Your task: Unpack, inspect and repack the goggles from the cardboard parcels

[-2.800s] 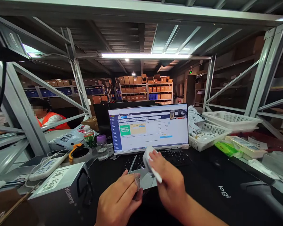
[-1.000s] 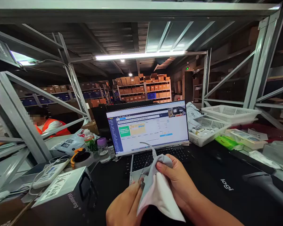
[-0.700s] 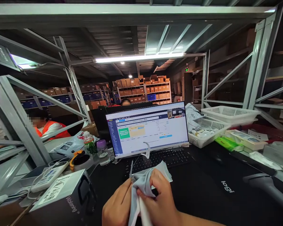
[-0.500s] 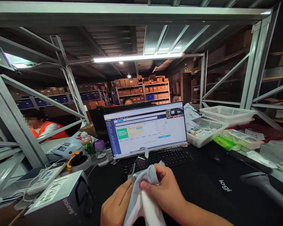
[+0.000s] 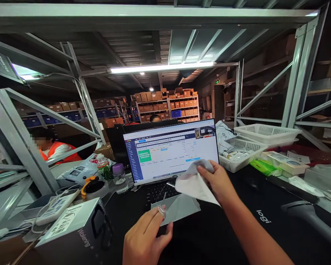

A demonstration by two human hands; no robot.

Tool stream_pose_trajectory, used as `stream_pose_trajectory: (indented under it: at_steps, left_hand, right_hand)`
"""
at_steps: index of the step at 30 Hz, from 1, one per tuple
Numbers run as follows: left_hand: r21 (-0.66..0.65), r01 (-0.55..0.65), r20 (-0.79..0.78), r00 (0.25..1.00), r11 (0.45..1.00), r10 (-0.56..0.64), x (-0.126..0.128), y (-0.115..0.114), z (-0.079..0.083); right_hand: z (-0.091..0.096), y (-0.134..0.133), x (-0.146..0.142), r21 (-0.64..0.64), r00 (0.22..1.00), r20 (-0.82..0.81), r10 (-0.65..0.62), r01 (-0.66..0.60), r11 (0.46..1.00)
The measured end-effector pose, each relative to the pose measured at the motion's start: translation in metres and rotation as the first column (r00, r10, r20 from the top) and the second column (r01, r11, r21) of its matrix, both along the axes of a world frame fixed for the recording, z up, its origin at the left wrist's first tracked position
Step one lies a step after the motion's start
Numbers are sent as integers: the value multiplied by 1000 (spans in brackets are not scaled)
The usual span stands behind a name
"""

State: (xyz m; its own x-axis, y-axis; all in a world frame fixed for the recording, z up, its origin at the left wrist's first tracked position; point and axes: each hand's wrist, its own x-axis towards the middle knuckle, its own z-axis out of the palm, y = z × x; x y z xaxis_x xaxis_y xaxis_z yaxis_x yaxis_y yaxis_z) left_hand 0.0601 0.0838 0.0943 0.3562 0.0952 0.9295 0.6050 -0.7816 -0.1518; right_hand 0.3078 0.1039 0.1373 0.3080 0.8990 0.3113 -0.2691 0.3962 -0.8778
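My right hand (image 5: 216, 180) is raised in front of the monitor (image 5: 171, 150), pinching a pale grey cloth (image 5: 195, 183) that hangs down from its fingers. My left hand (image 5: 146, 239) is low and near me, its fingertips closed on a small ring-like object (image 5: 162, 211) with a thin tag or wire. A clear plastic bag (image 5: 179, 206) lies on the black desk mat (image 5: 237, 224) just beyond it, in front of the keyboard (image 5: 160, 189).
A dark box (image 5: 71, 235) stands at the near left, with a tape dispenser (image 5: 92, 183), bottles (image 5: 105, 167) and a jar (image 5: 118, 176) behind it. White baskets (image 5: 253, 141) and packets sit at the right. A person in an orange vest (image 5: 56, 151) sits at the far left.
My right hand has lifted the cloth away from my left hand, up and to the right toward the monitor. The small object in my left hand is now uncovered.
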Motion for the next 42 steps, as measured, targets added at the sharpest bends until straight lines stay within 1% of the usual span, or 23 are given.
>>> stream_pose_trajectory:
  at_steps: [1, 3, 6, 9, 12, 14, 15, 18, 20, 21, 23, 25, 26, 27, 29, 30, 31, 32, 33, 35, 38, 40, 42]
  left_hand:
    - [1, 1, 2, 1000, 1000, -1, -1, 1, 0]
    - [15, 12, 19, 1000, 1000, -12, -3, 2, 0]
    - [31, 26, 28, 999, 999, -27, -4, 2, 0]
    - [50, 30, 20, 999, 998, -31, -5, 1, 2]
    - [81, 15, 7, 1000, 997, -16, -6, -1, 4]
    - [97, 4, 1, 1000, 995, -5, -7, -2, 6]
    - [103, 4, -3, 1000, 995, -3, -8, -3, 7]
    - [106, 7, 10, 1000, 994, -9, -8, -4, 8]
    - [97, 10, 32, 999, 995, -14, -8, -4, 9]
    - [91, 6, 39, 999, 996, -10, -8, -4, 10]
    - [80, -18, 31, 999, 997, 15, -8, -4, 11]
    - [97, -66, 10, 998, 993, 65, -9, -3, 12]
    - [114, -96, 1, 995, 989, 96, -9, -3, 12]
    - [132, -121, -6, 992, 984, 123, -10, -2, 11]
    - [145, -146, -24, 988, 979, 151, -10, -1, 9]
    - [140, -137, -35, 989, 981, 143, -10, -1, 7]
    - [138, -118, -45, 991, 983, 125, -10, -1, 6]
    - [138, -95, -57, 993, 986, 103, -11, -1, 4]
    - [145, -75, -66, 994, 987, 86, -11, -1, 3]
    - [168, -61, -80, 994, 984, 75, -11, -3, 1]
    - [175, -56, -94, 993, 983, 74, -9, -6, 1]
    - [161, -40, -104, 993, 986, 57, -8, -8, 2]
    - [144, -39, -103, 993, 989, 54, -8, -10, 4]
  right_hand:
    - [3, 0, 13, 26, 996, 70, -48, 46, 999]
    - [8, -3, 37, 65, 979, 184, -86, 75, 995]
    - [13, -13, 61, 64, 948, 315, -49, 30, 997]
    - [14, -19, 70, 53, 889, 457, -11, -15, 998]
    - [14, -21, 71, 15, 793, 608, 34, -54, 998]
    - [14, -21, 69, -19, 750, 656, 80, -90, 996]
    - [14, -20, 67, -27, 745, 659, 101, -111, 993]
    - [12, -18, 53, -22, 792, 587, 168, -192, 981]
    - [9, -19, 33, -6, 828, 499, 256, -292, 956]
    - [6, -19, 20, 1, 836, 449, 316, -354, 935]
    - [-1, -23, -10, 11, 823, 355, 444, -478, 878]
    - [-11, -27, -41, 0, 796, 296, 527, -552, 834]
    - [-16, -29, -55, -7, 804, 293, 517, -539, 842]
    - [-21, -32, -67, -7, 829, 308, 466, -488, 873]
    - [-29, -35, -84, 13, 885, 363, 293, -319, 948]
    - [-32, -37, -88, 29, 902, 375, 214, -242, 970]
    - [-32, -38, -90, 37, 915, 366, 170, -197, 980]
    - [-32, -38, -89, 33, 928, 335, 166, -187, 982]
    - [-30, -37, -87, 16, 942, 279, 189, -201, 979]
    - [-25, -35, -78, -32, 958, 113, 264, -262, 965]
    - [-18, -28, -65, -91, 928, -104, 359, -368, 925]
    - [-15, -25, -59, -94, 905, -183, 384, -405, 910]
    - [-15, -25, -59, -75, 905, -204, 374, -395, 915]
